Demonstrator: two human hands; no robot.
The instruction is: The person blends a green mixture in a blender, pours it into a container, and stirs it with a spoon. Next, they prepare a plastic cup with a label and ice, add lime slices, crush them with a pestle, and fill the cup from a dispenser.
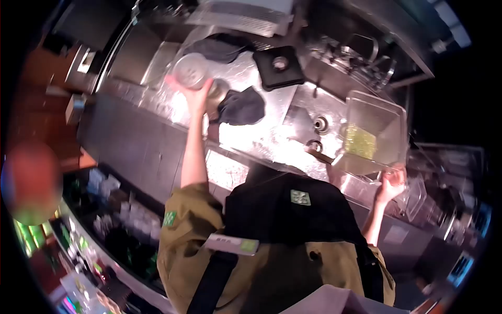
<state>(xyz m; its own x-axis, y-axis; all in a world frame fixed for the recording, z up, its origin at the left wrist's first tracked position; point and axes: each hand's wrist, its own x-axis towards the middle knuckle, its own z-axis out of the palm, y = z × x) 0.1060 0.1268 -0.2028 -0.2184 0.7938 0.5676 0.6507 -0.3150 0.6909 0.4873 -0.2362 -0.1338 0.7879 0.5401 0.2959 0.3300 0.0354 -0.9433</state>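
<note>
My left hand (194, 95) is wrapped round a pale, round, cup-like container (191, 70), seen from above over the metal counter. Right by that wrist lie a brownish round vessel (217, 92), partly hidden, and a dark crumpled cloth (242, 107). On the right, my right hand (393, 184) grips the near rim of a clear rectangular plastic tub (388, 118). Yellow-green contents (361, 142) sit at the tub's bottom. The tub is over the sink area, and I cannot tell whether it rests on anything.
A sink with a round drain (320, 124) lies left of the tub. Behind are a black square pad (278, 67), another dark cloth (218, 48) and metal fittings (361, 55). Shelves with white stacked items (137, 220) stand lower left. A blurred person (32, 180) is at far left.
</note>
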